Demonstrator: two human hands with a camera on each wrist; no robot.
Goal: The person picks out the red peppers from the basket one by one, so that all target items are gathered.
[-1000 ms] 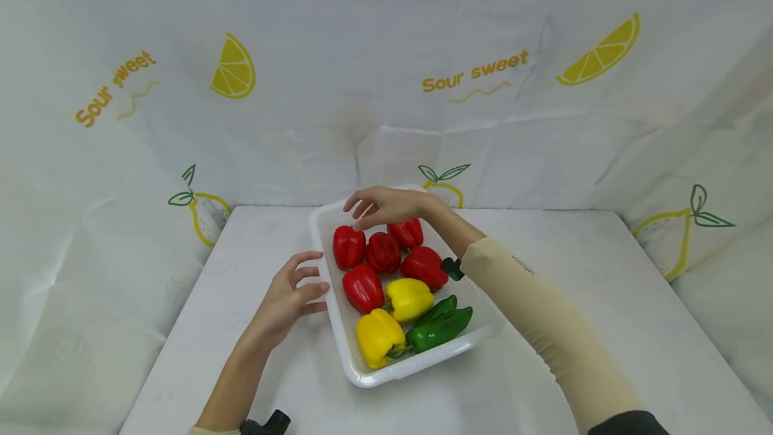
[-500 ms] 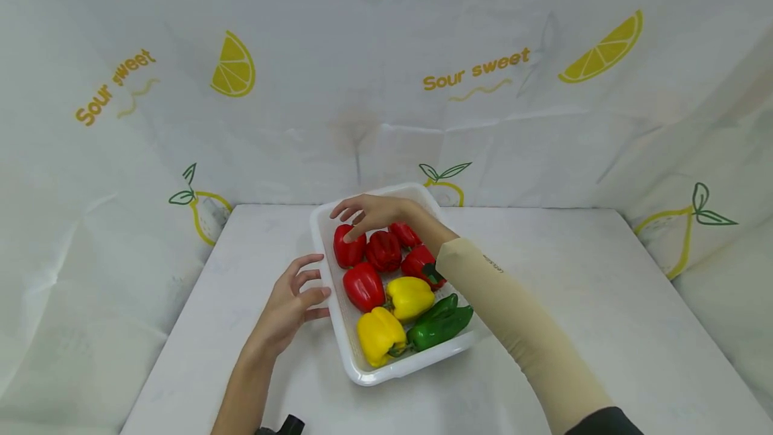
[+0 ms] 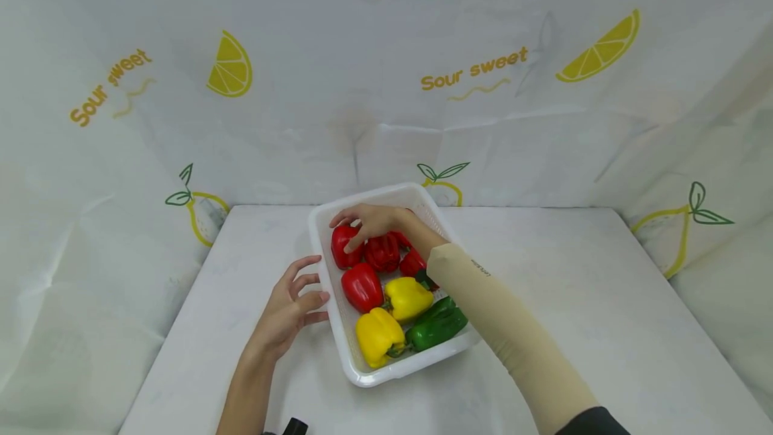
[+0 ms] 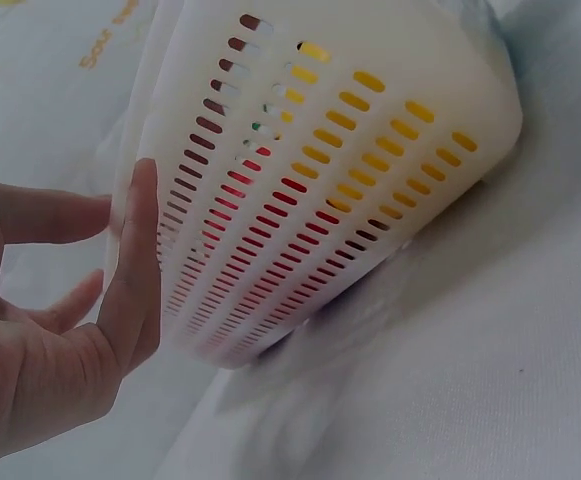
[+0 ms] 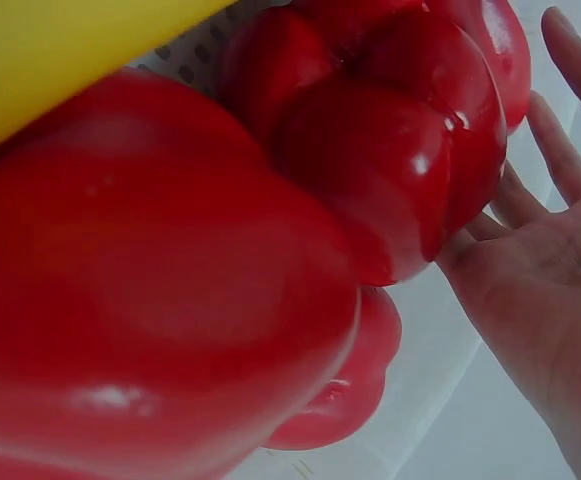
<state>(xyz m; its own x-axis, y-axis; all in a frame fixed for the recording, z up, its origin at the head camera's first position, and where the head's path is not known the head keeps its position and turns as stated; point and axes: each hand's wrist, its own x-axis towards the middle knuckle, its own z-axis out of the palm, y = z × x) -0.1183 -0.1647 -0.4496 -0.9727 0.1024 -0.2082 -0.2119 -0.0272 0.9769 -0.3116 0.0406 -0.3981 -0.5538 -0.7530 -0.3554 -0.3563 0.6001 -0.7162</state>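
A white basket (image 3: 331,331) with slotted walls holds red, yellow and green peppers. My left hand (image 3: 290,307) is at its left side, fingers fairly straight, fingertips touching the rim; the left wrist view shows one finger (image 4: 138,260) against the outer wall. My right hand (image 3: 370,221) reaches over the far-left red bell pepper (image 3: 345,255), its thumb in front and its fingers spread over the far side. In the right wrist view that hand (image 5: 540,240) lies beside red bell peppers (image 5: 370,170); whether it presses on one cannot be told.
Near the basket's front lie two yellow bell peppers (image 3: 408,297) and green peppers (image 3: 436,325), partly behind the right sleeve (image 3: 507,327). The white table (image 3: 574,274) extends to both sides. A lemon-printed sheet (image 3: 290,139) hangs behind.
My right hand has come down from above the basket's far end onto the far-left red bell pepper, its arm moving left. My left hand stays at the rim, almost unmoved.
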